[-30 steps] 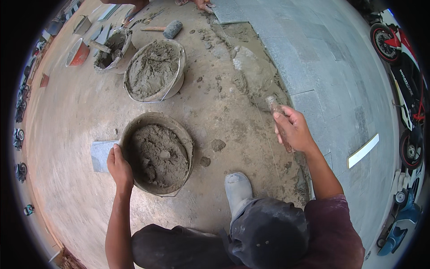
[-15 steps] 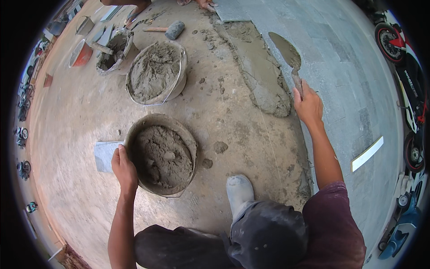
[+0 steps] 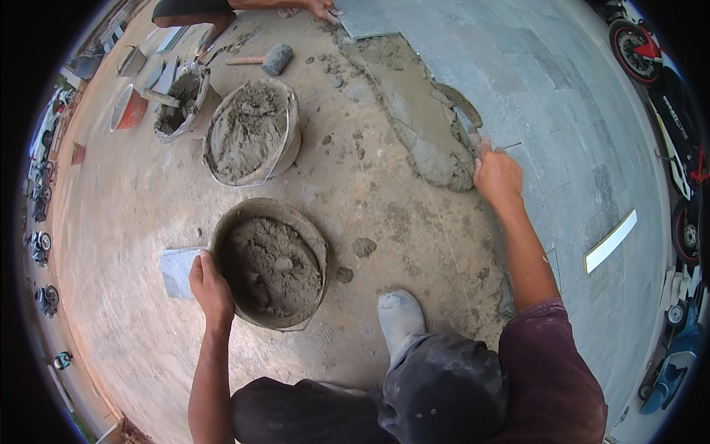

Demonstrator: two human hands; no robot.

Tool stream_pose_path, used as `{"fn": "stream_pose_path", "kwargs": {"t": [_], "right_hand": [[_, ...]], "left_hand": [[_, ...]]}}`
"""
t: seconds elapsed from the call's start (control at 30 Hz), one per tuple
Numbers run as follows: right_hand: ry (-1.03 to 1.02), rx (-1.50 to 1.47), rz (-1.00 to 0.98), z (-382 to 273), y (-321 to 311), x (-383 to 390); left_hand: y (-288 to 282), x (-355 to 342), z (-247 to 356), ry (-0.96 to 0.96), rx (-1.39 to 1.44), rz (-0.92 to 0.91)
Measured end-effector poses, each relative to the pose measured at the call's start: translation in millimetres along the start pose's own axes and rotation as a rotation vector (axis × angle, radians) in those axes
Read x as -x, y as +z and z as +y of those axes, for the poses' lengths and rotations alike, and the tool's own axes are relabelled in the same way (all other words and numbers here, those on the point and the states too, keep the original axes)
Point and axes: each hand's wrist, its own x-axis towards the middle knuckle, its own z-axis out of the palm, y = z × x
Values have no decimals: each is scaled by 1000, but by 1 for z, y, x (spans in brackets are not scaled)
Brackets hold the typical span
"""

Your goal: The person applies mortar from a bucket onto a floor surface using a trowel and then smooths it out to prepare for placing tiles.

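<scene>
My right hand point(image 3: 498, 177) is closed round the handle of a trowel point(image 3: 461, 106). Its blade is tilted on edge against the right side of a bed of wet mortar point(image 3: 414, 111), beside laid grey tiles. At the left, my left hand point(image 3: 212, 290) is closed on the rim of a bucket point(image 3: 319, 248) partly filled with mortar point(image 3: 274, 259). Some of its fingers are hidden. A loose grey tile point(image 3: 180, 272) shows just left of that hand, by the bucket.
Farther off stand a bucket heaped with mortar point(image 3: 248, 133), a smaller bucket point(image 3: 196, 96), an orange bucket point(image 3: 130, 111) and a mallet point(image 3: 276, 59). Another person's hand point(image 3: 323, 10) touches a tile point(image 3: 366, 24) at the far end. A white strip point(image 3: 610, 241) lies on paving point(image 3: 562, 177).
The trowel has come left and down from over the tiles to the mortar's edge, its blade now turned on edge. My left hand stays at the bucket. The view has shifted slightly.
</scene>
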Motion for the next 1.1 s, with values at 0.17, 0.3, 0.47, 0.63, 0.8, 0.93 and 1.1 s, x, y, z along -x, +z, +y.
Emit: {"fn": "stream_pose_path", "kwargs": {"t": [0.17, 0.3, 0.47, 0.63, 0.8, 0.93, 1.1], "right_hand": [[12, -11, 16, -4, -11, 7], [26, -23, 8, -8, -17, 15], [5, -20, 17, 0, -15, 8], [45, -55, 74, 1, -30, 16], [-16, 48, -39, -13, -23, 4], [8, 13, 10, -9, -31, 14], [-37, 54, -12, -4, -26, 9]], "left_hand": [[-7, -2, -5, -9, 12, 0], [-11, -2, -8, -20, 43, 2], [-11, -3, -10, -44, 79, -17], [-13, 0, -8, -28, 74, -12], [-14, -2, -8, -46, 80, 7], [-13, -3, -11, -27, 3, -14], [-10, -3, -7, -27, 98, 1]]}}
